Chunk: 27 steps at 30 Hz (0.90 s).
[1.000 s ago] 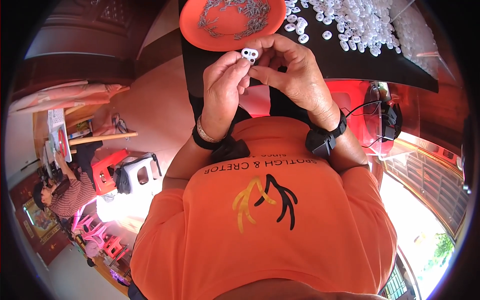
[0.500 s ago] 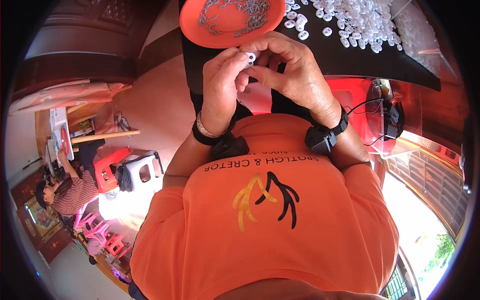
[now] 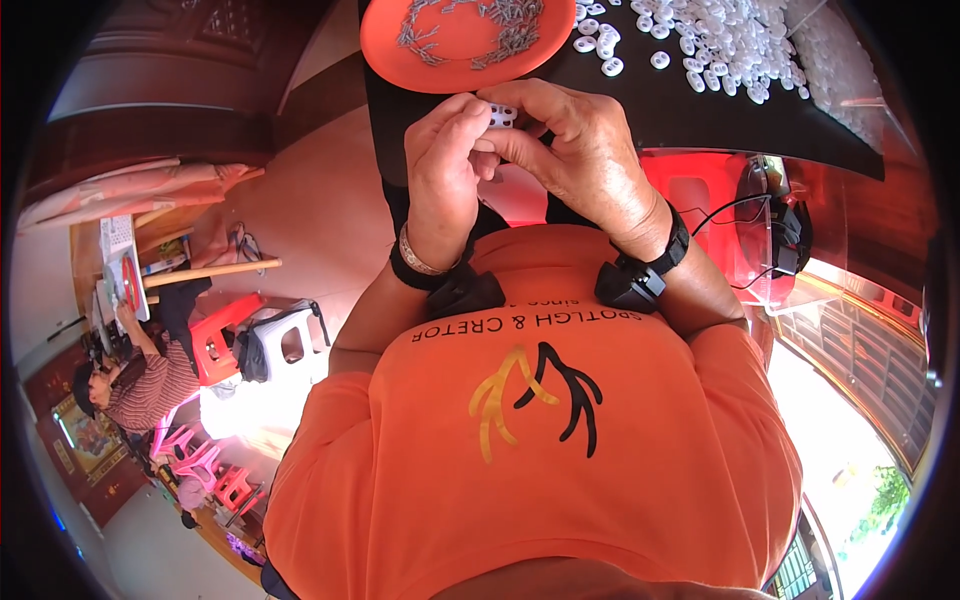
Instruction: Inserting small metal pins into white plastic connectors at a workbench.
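Between my two hands, at the near edge of the black table (image 3: 640,105), is a small white plastic piece (image 3: 503,115) with dark holes. My left hand (image 3: 442,165) is closed, its thumb and fingers pinching the left side of the piece. My right hand (image 3: 585,150) grips the other side between thumb and forefinger, its remaining fingers curled behind. The fingers cover part of the piece. Just beyond my hands sits an orange plate (image 3: 385,60) with many small grey pins or screws (image 3: 515,40), too fine to tell which.
A large heap of similar white oval pieces (image 3: 730,45) spreads over the right of the table, beside a clear plastic bag (image 3: 845,90). A red stool (image 3: 690,200) with black cables stands below the right edge. Far left, a person in a striped top (image 3: 150,395) sits near stools.
My right hand has turned slightly and its thumb has come up against the piece. The piece has tilted and now shows more dark holes. My left hand keeps its pinch.
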Available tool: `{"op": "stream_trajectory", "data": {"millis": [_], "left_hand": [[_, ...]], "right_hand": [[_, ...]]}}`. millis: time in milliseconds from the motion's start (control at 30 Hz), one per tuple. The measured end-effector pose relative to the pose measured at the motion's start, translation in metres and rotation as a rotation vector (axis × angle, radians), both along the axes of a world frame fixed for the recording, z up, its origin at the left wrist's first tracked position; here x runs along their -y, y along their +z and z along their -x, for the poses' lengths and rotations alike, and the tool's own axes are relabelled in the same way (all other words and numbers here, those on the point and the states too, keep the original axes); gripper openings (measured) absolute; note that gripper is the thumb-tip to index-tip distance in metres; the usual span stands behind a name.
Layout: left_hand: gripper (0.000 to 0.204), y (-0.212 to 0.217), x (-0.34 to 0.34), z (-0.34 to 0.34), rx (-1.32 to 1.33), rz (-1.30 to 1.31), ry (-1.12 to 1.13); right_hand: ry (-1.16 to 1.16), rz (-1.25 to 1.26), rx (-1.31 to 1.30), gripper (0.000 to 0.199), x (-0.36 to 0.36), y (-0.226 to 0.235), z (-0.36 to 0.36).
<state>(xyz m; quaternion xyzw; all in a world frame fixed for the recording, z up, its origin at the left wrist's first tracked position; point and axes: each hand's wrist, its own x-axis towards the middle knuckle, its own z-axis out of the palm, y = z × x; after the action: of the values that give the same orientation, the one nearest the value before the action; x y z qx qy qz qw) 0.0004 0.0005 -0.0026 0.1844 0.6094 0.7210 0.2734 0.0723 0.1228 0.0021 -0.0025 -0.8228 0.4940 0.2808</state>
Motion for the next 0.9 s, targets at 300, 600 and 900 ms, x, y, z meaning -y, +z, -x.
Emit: {"op": "stream_trajectory", "data": {"millis": [300,600,900], "left_hand": [[0.029,0.000,0.002,0.001,-0.036,-0.036,-0.005],[0.025,-0.002,0.004,-0.005,-0.147,-0.057,0.042],[0.028,0.001,0.003,-0.004,-0.013,-0.024,0.004]], "right_hand": [[0.000,-0.036,-0.040,0.012,0.002,-0.001,0.001],[0.018,0.000,-0.070,0.008,0.005,0.003,-0.002],[0.044,-0.179,-0.037,0.025,-0.007,0.011,-0.003]]}}
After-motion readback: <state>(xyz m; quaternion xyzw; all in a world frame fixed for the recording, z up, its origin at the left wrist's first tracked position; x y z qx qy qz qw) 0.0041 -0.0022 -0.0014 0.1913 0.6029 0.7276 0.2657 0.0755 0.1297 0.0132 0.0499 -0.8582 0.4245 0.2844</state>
